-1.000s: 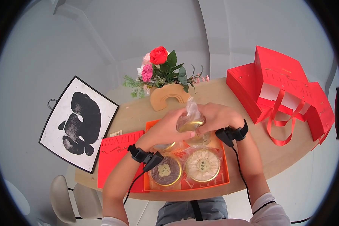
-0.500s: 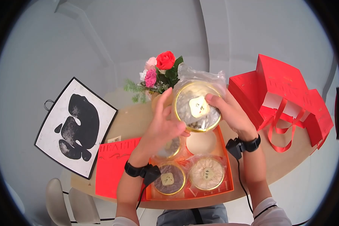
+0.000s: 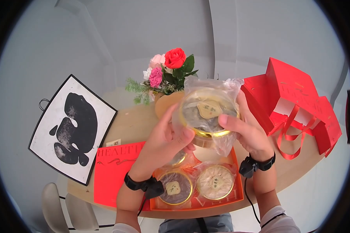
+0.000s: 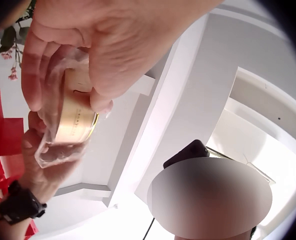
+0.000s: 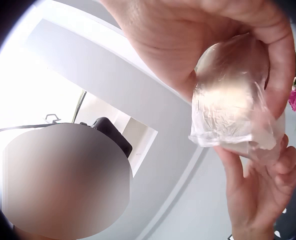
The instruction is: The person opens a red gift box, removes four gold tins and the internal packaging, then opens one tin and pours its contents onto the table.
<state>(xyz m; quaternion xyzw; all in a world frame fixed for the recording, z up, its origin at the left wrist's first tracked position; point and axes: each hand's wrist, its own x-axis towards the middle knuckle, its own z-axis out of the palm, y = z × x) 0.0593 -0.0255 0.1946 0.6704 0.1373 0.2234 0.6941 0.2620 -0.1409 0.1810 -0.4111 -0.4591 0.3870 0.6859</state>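
A round clear container point(image 3: 200, 116) with a gold rim and a cream label is held up in a loose plastic bag. My left hand point(image 3: 163, 138) grips its left side, thumb on the near edge. On its right side my right hand point(image 3: 249, 130) holds it, thumb over the front near the label. The left wrist view shows the container's side with a gold label point(image 4: 75, 117) between both hands. In the right wrist view crinkled plastic point(image 5: 233, 110) covers it. Below is an orange box point(image 3: 239, 190) with a dark container point(image 3: 175, 190) and a pale one point(image 3: 216, 182).
A red lid point(image 3: 114, 174) printed with letters lies left of the box, beside a framed black-and-white picture point(image 3: 79, 128). Flowers point(image 3: 175, 59) in a wooden arch-shaped holder stand behind the hands. Red gift bags with ribbon handles point(image 3: 295, 83) are at the right. Beige chairs point(image 3: 79, 209) stand lower left.
Both hands have raised the container from low over the box and turned its labelled face into view. Since the middle frame it has tilted, showing more of its side.
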